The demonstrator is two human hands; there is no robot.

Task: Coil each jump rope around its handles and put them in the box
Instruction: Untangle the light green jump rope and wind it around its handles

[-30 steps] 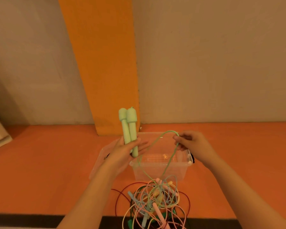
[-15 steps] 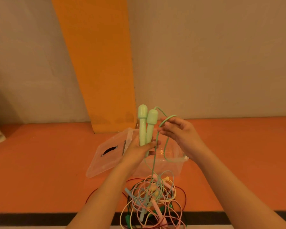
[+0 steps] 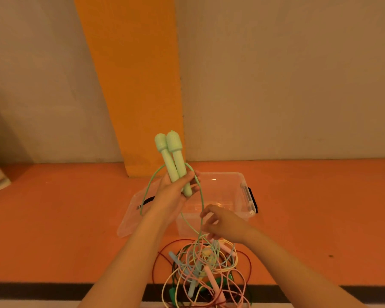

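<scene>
Clear box [image 3: 222,173] sits open on orange counter [image 3: 53,218], behind both hands. Its lid [image 3: 129,221] leans on box's L side, partly hidden by L forearm. Black latch on box's R end. Pile [image 3: 206,267] of tangled ropes (pink, yellow, blue, dark red, green) lies at counter's near edge, just under R hand, w/ some loops over the black edge strip. Orange pillar [image 3: 131,85] + grey wall behind.

L hand [image 3: 171,196] is raised in front of box, fingers clenched round lower ends of both handles [image 3: 172,158]. Handles are side by side, touching, long axis near upright, tilted a bit L, bulb caps on top. Mint green, smooth.

Rope [image 3: 202,201] is same mint, thin. One loop bows out L of L wrist. Other strand runs over L fingers down to R hand [image 3: 226,224], which pinches it btwn thumb + fingers, then drops into pile.
</scene>
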